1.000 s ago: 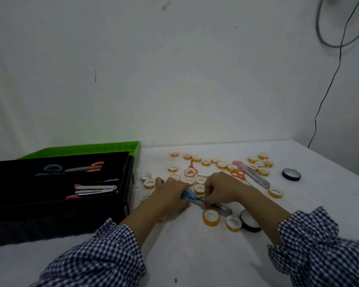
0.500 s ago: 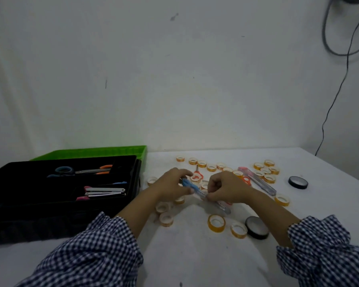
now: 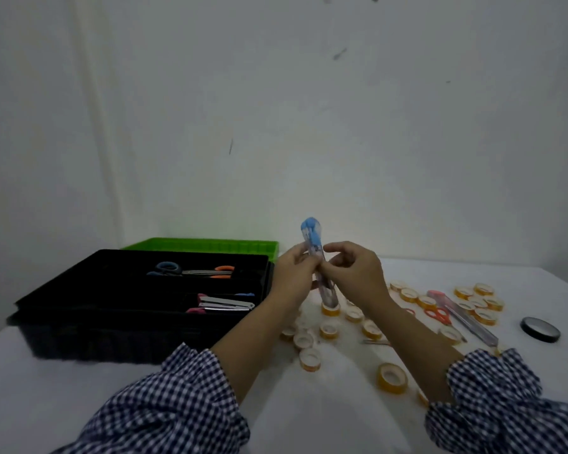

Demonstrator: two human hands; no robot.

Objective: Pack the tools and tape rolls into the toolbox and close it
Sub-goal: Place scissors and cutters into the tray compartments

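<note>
While L grip (image 3: pixel 292 276) & R grip (image 3: pixel 354 273) pinch upright blue-tipped cutter (image 3: pixel 312 233), its middle's hidden.

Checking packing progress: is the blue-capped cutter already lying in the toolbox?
No, the left hand and right hand hold the blue-capped cutter upright above the table, beside the open toolbox.

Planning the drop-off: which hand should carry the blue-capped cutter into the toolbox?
Left, probably. Both hands grip the blue-capped cutter upright, but the left hand is nearest the open black toolbox; the right hand would have to cross over.
</note>
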